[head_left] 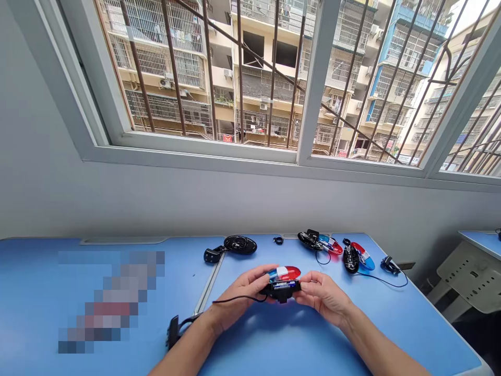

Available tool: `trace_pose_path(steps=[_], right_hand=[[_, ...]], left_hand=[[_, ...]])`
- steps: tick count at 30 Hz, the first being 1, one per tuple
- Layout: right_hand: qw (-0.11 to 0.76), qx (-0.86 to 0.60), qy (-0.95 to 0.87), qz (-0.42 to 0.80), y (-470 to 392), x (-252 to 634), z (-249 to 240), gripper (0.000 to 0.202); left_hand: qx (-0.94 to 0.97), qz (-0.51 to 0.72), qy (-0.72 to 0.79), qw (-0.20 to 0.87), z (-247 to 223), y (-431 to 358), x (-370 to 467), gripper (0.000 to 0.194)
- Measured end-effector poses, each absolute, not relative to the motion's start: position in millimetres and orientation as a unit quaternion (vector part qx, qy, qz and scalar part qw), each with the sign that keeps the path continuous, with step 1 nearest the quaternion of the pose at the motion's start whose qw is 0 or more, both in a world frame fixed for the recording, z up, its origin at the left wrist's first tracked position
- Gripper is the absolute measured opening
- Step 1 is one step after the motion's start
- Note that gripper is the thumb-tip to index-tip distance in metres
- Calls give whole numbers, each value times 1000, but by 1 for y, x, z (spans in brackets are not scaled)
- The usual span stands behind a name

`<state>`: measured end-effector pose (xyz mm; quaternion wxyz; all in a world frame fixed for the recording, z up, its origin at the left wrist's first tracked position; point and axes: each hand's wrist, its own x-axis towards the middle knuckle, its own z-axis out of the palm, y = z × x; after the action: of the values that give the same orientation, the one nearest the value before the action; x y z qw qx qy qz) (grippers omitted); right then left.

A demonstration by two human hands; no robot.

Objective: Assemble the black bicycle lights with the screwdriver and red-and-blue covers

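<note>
Between my two hands is a small warning light with a red, white and blue lens [290, 272] and a black body [282, 293]. What look like batteries [285, 285] show in its open underside. My left hand [250, 286] grips the left end, thumb on top. At the right end, my right hand [321, 293] pinches the black body between thumb and fingers. A thin black cable [238, 298] runs from the light across my left wrist. Beneath my left forearm, a black clamp-like part [173, 332] is partly hidden.
Along the back lie a black oval unit [240, 245], a small black ring [278, 241] and two opened lights, one nearer the middle [331, 244] and one farther right [363, 256]. A black plug-like piece [389, 265] trails a cable. A blurred patch [113, 305] covers something at left.
</note>
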<state>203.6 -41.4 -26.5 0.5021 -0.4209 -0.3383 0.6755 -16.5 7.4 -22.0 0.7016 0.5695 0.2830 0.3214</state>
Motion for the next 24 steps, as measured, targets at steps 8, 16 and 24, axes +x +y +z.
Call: trace_pose_path(steps=[8,16,24], right_hand=[[507,-425,-353,662,-40,201,-35,45],[526,-432,-357,640,-40,202,-32,49],[526,-411,-379,641,-42,203,-30,49]], left_hand=[[410,417,442,680,-27,12,-8,38],[389,396,534,638,-34,21,-9,42],[429,407,542,597,-35,18,-6,25]])
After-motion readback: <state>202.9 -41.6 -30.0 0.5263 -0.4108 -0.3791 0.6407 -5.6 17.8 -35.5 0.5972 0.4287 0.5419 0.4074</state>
